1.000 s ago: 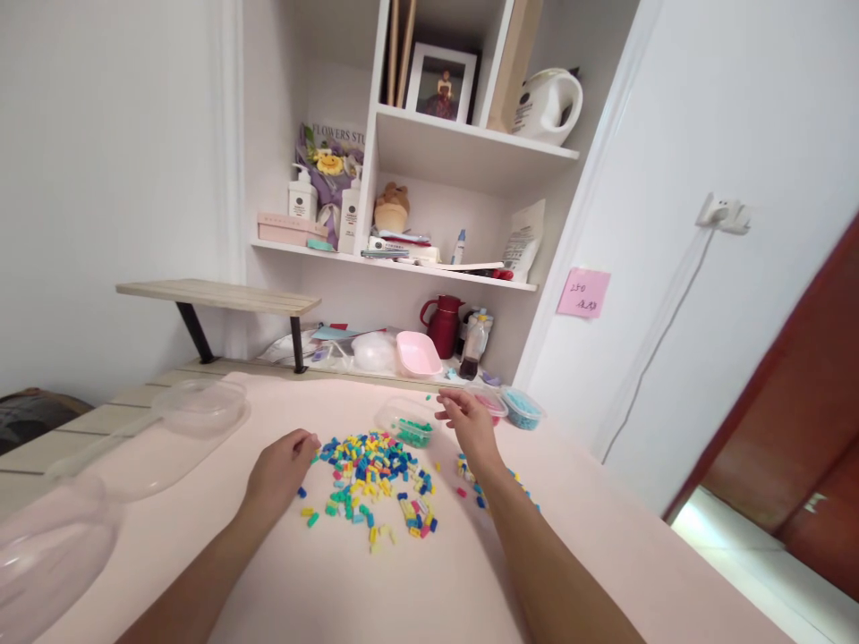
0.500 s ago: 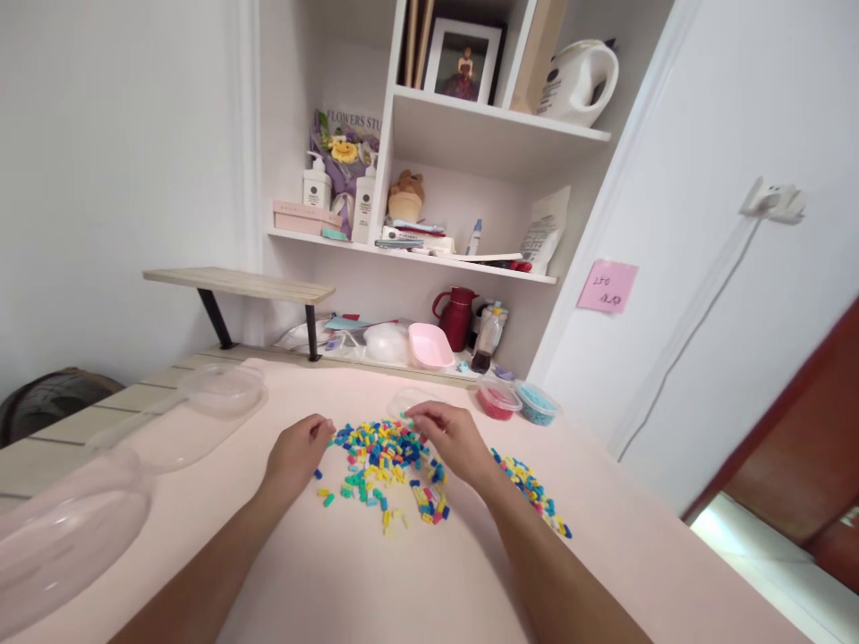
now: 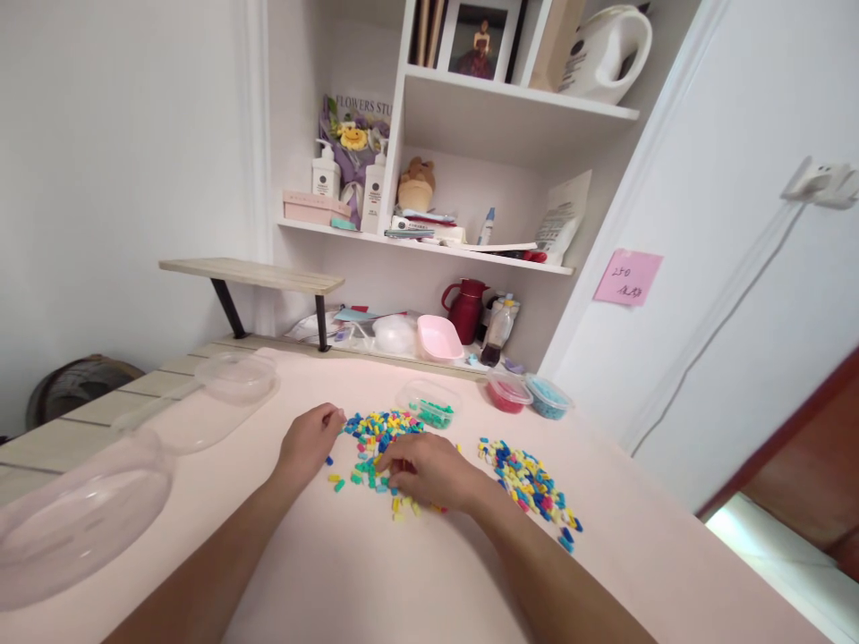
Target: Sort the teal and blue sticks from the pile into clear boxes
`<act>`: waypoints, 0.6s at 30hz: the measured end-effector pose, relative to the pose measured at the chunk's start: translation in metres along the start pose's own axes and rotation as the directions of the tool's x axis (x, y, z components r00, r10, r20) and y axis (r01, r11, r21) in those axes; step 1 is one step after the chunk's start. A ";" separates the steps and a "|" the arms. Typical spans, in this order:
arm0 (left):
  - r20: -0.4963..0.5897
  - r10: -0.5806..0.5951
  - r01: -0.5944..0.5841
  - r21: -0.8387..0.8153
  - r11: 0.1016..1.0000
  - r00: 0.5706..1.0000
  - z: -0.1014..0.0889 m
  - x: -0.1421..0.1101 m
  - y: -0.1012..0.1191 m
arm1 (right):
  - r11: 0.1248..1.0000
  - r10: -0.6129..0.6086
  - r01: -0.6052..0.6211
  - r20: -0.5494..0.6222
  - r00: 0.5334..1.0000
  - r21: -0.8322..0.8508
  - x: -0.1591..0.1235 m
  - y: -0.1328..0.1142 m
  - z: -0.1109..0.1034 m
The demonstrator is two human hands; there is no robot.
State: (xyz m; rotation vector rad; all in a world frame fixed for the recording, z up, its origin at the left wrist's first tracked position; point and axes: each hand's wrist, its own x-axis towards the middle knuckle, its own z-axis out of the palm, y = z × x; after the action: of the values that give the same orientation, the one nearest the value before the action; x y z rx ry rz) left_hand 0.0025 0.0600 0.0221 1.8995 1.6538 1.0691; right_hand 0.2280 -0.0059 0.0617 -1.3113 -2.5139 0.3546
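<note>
Small coloured plastic pieces (image 3: 382,427) in blue, yellow, green and pink lie in a loose pile before me. At its left edge rests my left hand (image 3: 311,442), fingers curled together; whatever they hold, if anything, is hidden. My right hand (image 3: 433,470) is low over the near side of the pile, thumb and forefinger apart beside some green pieces (image 3: 366,470); it covers part of the pile. Behind it stands a clear plastic tub (image 3: 411,392) with green pieces inside. A second mixed pile (image 3: 530,483) is spread out right of my right forearm.
Tubs of red pieces (image 3: 508,394) and blue pieces (image 3: 548,398) stand at the table's back right. Clear plastic containers (image 3: 87,528) lie along the left. A pink basin (image 3: 439,340) and a red jug (image 3: 466,311) stand behind, under the shelves. A small wooden riser (image 3: 251,275) is at back left.
My right hand has moved from the clear tub towards me, down to the near side of the pile, uncovering the tub. My left hand stays at the pile's left edge. The view has shifted slightly.
</note>
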 end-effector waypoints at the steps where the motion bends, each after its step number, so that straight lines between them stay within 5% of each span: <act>1: 0.005 0.001 -0.001 0.006 1.000 1.000 0.000 0.000 0.000 | 0.999 0.037 -0.037 -0.019 0.999 -0.015 0.000 0.000 0.000; 18: 0.054 -0.010 0.005 0.087 0.996 0.998 -0.002 -0.006 0.012 | 0.997 0.072 -0.072 -0.010 0.997 -0.023 -0.001 -0.003 -0.001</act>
State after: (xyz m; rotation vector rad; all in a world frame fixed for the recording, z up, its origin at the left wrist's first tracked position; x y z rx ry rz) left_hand 0.0082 0.0514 0.0304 1.9575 1.7006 0.9483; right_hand 0.2268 -0.0076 0.0634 -1.4120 -2.4746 0.3348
